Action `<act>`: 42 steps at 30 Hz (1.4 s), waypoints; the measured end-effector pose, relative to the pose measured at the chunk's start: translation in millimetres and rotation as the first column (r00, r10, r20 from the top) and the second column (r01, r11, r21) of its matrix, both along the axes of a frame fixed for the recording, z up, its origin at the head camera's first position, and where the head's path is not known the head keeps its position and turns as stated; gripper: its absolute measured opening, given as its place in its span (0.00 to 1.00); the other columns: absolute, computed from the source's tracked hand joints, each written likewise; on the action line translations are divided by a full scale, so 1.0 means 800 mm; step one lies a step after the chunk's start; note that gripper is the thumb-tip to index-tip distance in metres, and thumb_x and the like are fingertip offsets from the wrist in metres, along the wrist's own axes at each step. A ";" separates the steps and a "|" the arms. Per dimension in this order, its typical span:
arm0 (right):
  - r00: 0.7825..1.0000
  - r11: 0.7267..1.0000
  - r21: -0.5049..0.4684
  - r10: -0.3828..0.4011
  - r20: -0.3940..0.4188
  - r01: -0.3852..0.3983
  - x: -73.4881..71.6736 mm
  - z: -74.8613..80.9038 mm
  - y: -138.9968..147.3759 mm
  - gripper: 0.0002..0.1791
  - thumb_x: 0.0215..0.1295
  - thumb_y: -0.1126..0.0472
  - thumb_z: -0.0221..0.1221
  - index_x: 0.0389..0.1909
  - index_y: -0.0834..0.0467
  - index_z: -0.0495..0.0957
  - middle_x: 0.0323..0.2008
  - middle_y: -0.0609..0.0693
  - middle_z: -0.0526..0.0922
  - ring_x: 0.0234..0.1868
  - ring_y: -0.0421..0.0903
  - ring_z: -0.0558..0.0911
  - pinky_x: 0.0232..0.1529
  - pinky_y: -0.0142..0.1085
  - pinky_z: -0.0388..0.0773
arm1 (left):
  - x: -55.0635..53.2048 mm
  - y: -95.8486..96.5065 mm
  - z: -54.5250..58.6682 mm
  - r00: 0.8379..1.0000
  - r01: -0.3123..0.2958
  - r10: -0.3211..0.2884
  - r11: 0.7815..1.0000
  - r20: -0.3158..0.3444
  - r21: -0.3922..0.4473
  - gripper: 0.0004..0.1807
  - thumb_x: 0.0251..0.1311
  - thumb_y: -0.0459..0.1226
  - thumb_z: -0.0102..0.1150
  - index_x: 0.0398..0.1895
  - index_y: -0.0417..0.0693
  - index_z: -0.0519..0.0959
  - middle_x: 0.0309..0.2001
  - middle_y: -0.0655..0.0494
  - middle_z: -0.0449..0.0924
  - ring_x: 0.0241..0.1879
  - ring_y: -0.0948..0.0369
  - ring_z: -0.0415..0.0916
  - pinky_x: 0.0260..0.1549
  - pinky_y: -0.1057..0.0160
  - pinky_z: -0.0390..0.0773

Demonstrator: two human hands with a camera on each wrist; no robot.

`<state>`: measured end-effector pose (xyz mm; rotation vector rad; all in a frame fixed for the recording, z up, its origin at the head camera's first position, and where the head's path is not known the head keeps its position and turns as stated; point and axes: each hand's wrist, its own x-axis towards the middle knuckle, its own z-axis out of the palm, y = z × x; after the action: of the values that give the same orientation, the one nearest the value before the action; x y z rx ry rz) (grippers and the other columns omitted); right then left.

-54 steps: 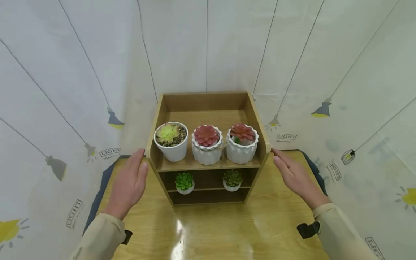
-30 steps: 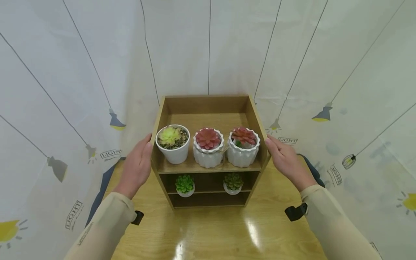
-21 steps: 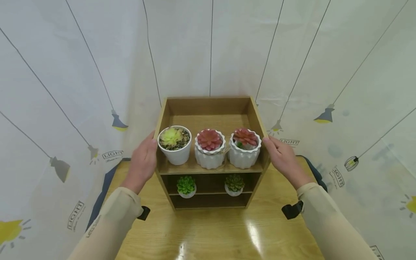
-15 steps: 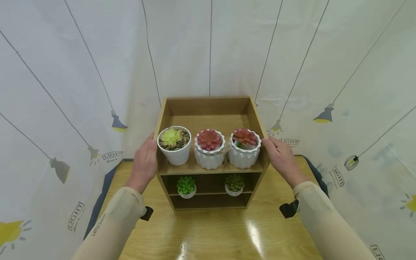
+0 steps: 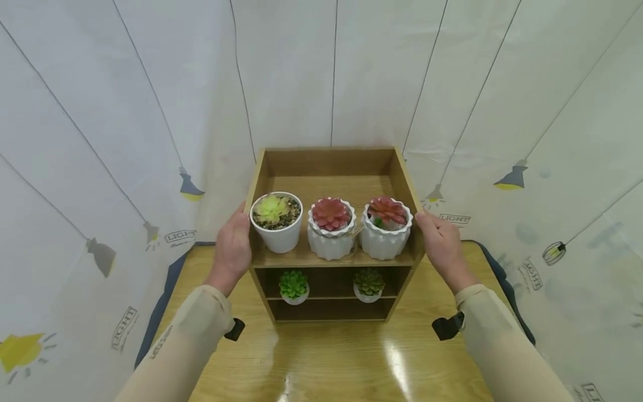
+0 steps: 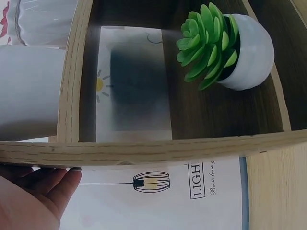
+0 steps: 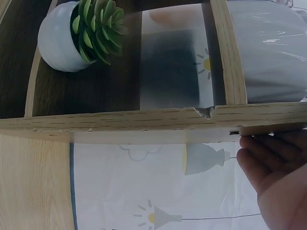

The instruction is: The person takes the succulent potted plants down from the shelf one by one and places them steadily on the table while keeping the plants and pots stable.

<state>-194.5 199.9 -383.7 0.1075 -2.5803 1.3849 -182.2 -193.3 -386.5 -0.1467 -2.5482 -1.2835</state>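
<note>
My left hand (image 5: 234,248) presses against the left side panel of a small wooden shelf (image 5: 331,261), near its top tier. Across from it, my right hand (image 5: 443,245) presses on the right panel at about the same height. Both wrist views show the fingers laid along the outer faces, not wrapped round the edges. On the top tier stand a white pot with a yellow-green succulent (image 5: 277,222) and two fluted white pots with red succulents, one in the middle (image 5: 331,229) and one at right (image 5: 386,229). Below sit a bright green succulent (image 6: 206,45) and a darker green one (image 7: 98,31).
The shelf stands on a light wood table (image 5: 336,363) that extends toward me. White sheeting (image 5: 291,72) printed with hanging lamps rises behind and on both sides. Part of the right panel's front edge is chipped (image 7: 205,112).
Both hands have come in from beside the shelf, fingers pointing forward, onto its two side panels. The shelf and its pots sit slightly farther right in the view, as does the background.
</note>
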 end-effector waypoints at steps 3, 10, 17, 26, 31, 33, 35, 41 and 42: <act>1.000 1.000 -0.008 -0.009 0.001 0.009 0.002 0.000 0.001 0.28 0.82 0.50 0.45 0.67 0.68 0.73 0.68 0.62 0.72 0.72 0.59 0.70 0.72 0.53 0.66 | 0.000 0.003 0.001 1.000 0.002 -0.002 1.000 0.013 -0.003 0.33 0.82 0.47 0.21 0.80 0.38 0.56 0.79 0.42 0.58 0.79 0.47 0.53 0.78 0.49 0.52; 1.000 1.000 -0.008 0.000 -0.007 0.000 0.002 -0.001 0.000 0.29 0.82 0.49 0.43 0.67 0.67 0.74 0.67 0.62 0.74 0.69 0.59 0.74 0.67 0.56 0.71 | -0.001 0.005 0.003 0.999 -0.009 0.010 1.000 0.031 -0.025 0.34 0.82 0.48 0.19 0.80 0.36 0.54 0.80 0.42 0.55 0.80 0.47 0.51 0.78 0.49 0.51; 0.999 0.999 0.002 -0.050 -0.010 0.050 0.002 0.000 -0.004 0.28 0.82 0.51 0.44 0.55 0.70 0.82 0.60 0.66 0.80 0.66 0.61 0.77 0.66 0.53 0.72 | -0.002 0.004 0.001 1.000 -0.002 0.002 1.000 0.019 -0.010 0.33 0.82 0.47 0.20 0.80 0.38 0.56 0.79 0.42 0.58 0.79 0.46 0.53 0.77 0.48 0.53; 0.998 0.998 -0.028 -0.063 -0.005 0.063 0.002 0.003 -0.005 0.27 0.81 0.53 0.45 0.61 0.72 0.77 0.66 0.65 0.73 0.71 0.62 0.71 0.72 0.54 0.65 | -0.006 0.002 -0.006 1.000 0.000 0.000 1.000 -0.019 -0.004 0.32 0.82 0.44 0.23 0.78 0.34 0.58 0.77 0.39 0.61 0.78 0.45 0.56 0.77 0.49 0.55; 0.996 0.996 -0.032 -0.086 -0.001 0.086 0.002 0.005 -0.006 0.27 0.81 0.53 0.46 0.60 0.72 0.78 0.64 0.65 0.76 0.69 0.61 0.74 0.70 0.55 0.68 | -0.009 0.001 -0.008 0.999 0.010 -0.010 1.000 -0.039 -0.003 0.31 0.82 0.43 0.23 0.78 0.34 0.60 0.76 0.39 0.62 0.77 0.45 0.57 0.76 0.49 0.56; 0.997 0.997 -0.024 -0.076 0.006 0.076 0.002 0.005 -0.006 0.28 0.81 0.52 0.44 0.61 0.72 0.77 0.65 0.66 0.75 0.70 0.62 0.73 0.70 0.55 0.67 | -0.009 0.001 -0.009 0.999 0.007 -0.007 1.000 -0.047 -0.004 0.31 0.82 0.43 0.24 0.77 0.33 0.60 0.76 0.38 0.62 0.77 0.45 0.58 0.76 0.49 0.56; 0.998 0.998 -0.026 -0.061 0.016 0.061 0.002 0.005 -0.005 0.29 0.82 0.51 0.43 0.62 0.73 0.75 0.66 0.67 0.72 0.72 0.63 0.70 0.71 0.56 0.66 | -0.010 0.001 -0.010 0.999 0.006 -0.006 1.000 -0.045 -0.002 0.31 0.81 0.42 0.25 0.77 0.33 0.60 0.75 0.37 0.63 0.77 0.44 0.58 0.76 0.48 0.57; 0.997 0.997 -0.033 -0.068 0.033 0.069 0.002 0.006 -0.005 0.30 0.82 0.51 0.43 0.64 0.75 0.73 0.68 0.67 0.70 0.73 0.63 0.68 0.72 0.56 0.64 | -0.010 0.000 -0.011 1.000 0.017 -0.017 1.000 -0.023 0.017 0.31 0.82 0.43 0.25 0.78 0.34 0.59 0.76 0.37 0.62 0.77 0.44 0.58 0.76 0.49 0.57; 0.997 0.996 -0.032 -0.076 0.032 0.077 0.002 0.006 -0.005 0.30 0.82 0.51 0.43 0.64 0.74 0.73 0.67 0.67 0.71 0.73 0.63 0.68 0.72 0.56 0.64 | -0.010 0.000 -0.011 0.999 0.023 -0.022 0.999 -0.027 0.022 0.31 0.82 0.43 0.26 0.78 0.33 0.59 0.76 0.37 0.62 0.77 0.44 0.58 0.76 0.49 0.56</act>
<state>-192.9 196.0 -378.6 -0.0182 -2.5559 1.4125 -190.2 -193.0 -395.5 -0.1871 -2.5162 -1.3089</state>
